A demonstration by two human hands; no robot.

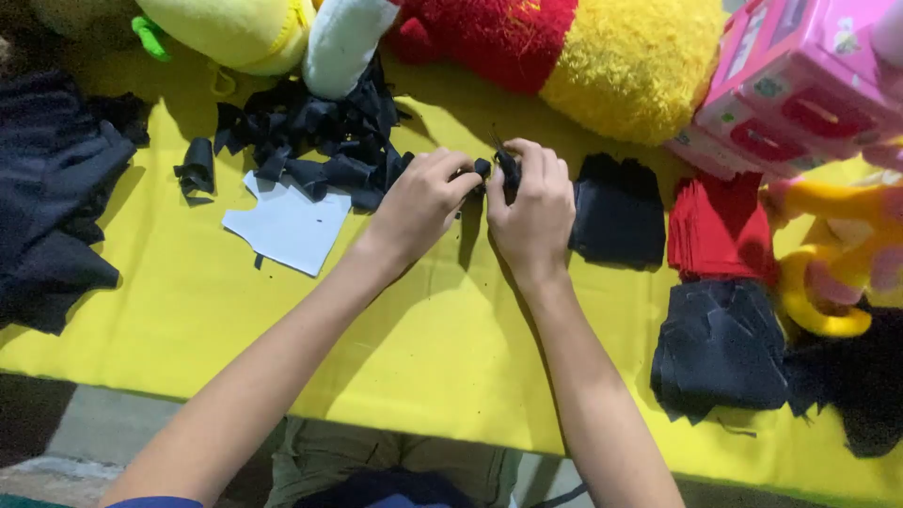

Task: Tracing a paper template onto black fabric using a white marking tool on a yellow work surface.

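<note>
Left hand [423, 200] and right hand [533, 205] pinch a black fabric scrap [496, 169] between them.

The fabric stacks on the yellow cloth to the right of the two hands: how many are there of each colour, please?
Black stacks: 2, one beside the right hand and one nearer the table edge.
Red stacks: 1.
Total: 3 stacks.
Not counted: the loose heap of rolled black pieces behind the left hand, and the small black piece pinched between both hands.
</note>
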